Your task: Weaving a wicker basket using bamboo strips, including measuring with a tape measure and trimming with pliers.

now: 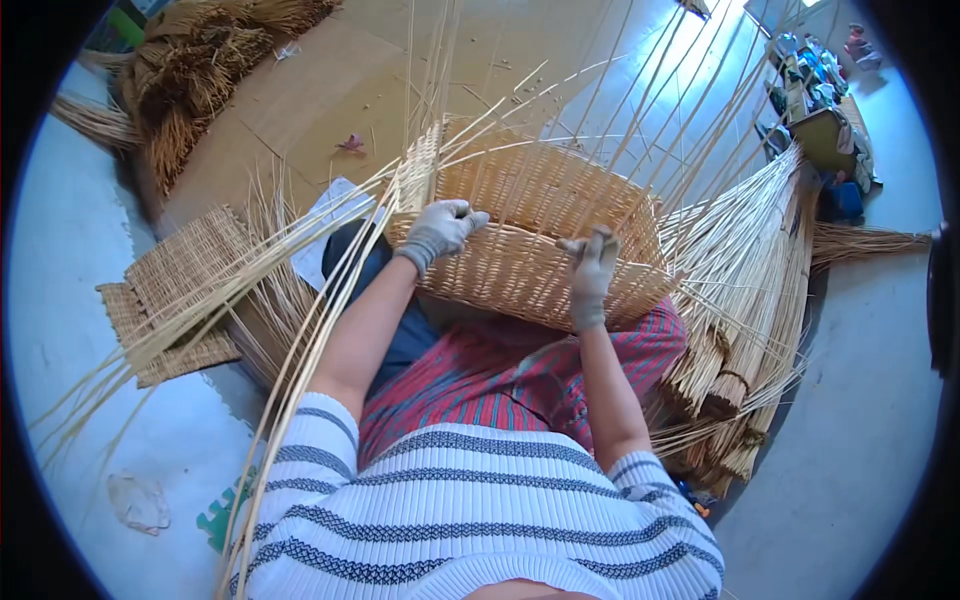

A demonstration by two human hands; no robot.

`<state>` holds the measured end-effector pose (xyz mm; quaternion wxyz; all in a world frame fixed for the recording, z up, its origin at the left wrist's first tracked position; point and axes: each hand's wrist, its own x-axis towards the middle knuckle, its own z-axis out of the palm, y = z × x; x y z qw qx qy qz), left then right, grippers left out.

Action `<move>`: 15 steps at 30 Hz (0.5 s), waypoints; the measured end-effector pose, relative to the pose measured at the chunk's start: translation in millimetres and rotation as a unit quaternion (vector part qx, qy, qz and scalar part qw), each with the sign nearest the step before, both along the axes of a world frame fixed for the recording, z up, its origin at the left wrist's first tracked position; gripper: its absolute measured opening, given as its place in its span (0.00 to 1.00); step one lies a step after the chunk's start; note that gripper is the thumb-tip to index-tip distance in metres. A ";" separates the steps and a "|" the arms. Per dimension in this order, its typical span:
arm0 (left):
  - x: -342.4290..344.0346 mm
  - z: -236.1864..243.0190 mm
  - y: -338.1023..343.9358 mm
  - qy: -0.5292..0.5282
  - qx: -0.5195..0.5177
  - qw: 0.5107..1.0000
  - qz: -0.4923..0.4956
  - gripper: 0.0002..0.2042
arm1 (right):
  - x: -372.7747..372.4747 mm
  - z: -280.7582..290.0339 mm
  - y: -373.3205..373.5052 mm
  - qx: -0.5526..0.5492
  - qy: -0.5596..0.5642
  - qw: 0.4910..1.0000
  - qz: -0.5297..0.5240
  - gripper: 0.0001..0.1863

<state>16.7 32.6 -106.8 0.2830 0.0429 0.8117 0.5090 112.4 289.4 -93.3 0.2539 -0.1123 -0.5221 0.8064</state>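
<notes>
A partly woven wicker basket rests on my lap over red striped cloth, its long wall toward me. My left hand, in a grey-white work glove, closes over the near rim at the left. My right hand, gloved too, grips the same rim farther right with its fingers folded over the top. Long loose wicker strands fan out from the left end, and thin upright stakes rise from the far wall. What lies under the fingers is partly hidden.
Bundles of pale wicker rods lie at my right. On my left are flat woven pieces and a white paper sheet. A heap of brown fibre sits far left, a cluttered bench far right. Long strands cross past my left arm.
</notes>
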 end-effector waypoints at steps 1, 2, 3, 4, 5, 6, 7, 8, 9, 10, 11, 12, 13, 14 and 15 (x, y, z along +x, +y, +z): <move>0.4 0.9 3.4 0.018 0.050 0.998 0.013 0.18 | 16.4 -5.2 6.6 0.043 -0.019 0.999 0.013 0.13; -1.3 3.2 8.0 0.036 0.099 0.994 0.026 0.20 | 35.3 -7.7 7.6 0.075 -0.077 0.994 0.015 0.10; -1.4 6.6 12.7 0.035 0.137 0.989 0.046 0.22 | 42.4 -7.4 7.7 0.116 -0.096 0.989 0.005 0.08; -3.4 11.0 20.3 0.119 0.041 0.991 0.052 0.23 | 47.4 -5.5 4.6 0.076 -0.135 0.988 0.005 0.07; -6.3 16.5 27.0 0.190 -0.059 0.977 0.072 0.25 | 44.9 -2.1 1.3 0.056 -0.127 0.990 0.000 0.07; -7.3 22.0 33.2 0.258 -0.158 0.949 0.094 0.28 | 41.6 1.0 -0.5 0.049 -0.079 0.996 0.016 0.08; -9.4 28.4 38.2 0.236 -0.165 0.951 0.115 0.30 | 39.6 3.6 -1.6 0.098 -0.076 0.992 0.037 0.08; -8.4 34.6 39.9 0.213 -0.175 0.953 0.127 0.32 | 35.8 4.7 1.8 0.156 -0.033 0.984 0.078 0.08; -5.2 39.7 42.3 0.182 -0.179 0.959 0.122 0.34 | 39.7 4.1 5.0 0.221 0.018 0.965 0.138 0.08; -2.5 44.5 41.7 0.170 -0.150 0.967 0.118 0.30 | 41.2 1.9 14.2 0.084 -0.105 0.988 0.072 0.08; 3.7 46.9 43.6 0.237 -0.086 0.951 0.181 0.28 | 51.1 -2.2 22.9 0.062 -0.136 0.989 -0.005 0.07; 10.4 47.9 45.3 0.311 -0.009 0.921 0.235 0.25 | 58.9 -7.0 34.6 0.054 -0.131 0.988 -0.067 0.07; 16.4 46.9 50.6 0.371 0.073 0.875 0.302 0.23 | 67.4 -11.3 43.1 0.057 -0.104 0.985 -0.122 0.07; 23.5 43.3 57.8 0.455 0.065 0.854 0.246 0.12 | 76.1 -13.8 49.3 0.015 -0.105 0.988 -0.112 0.11; 31.5 37.4 71.1 0.389 0.022 0.915 0.103 0.14 | 76.5 -12.8 52.5 0.020 -0.169 0.978 -0.122 0.11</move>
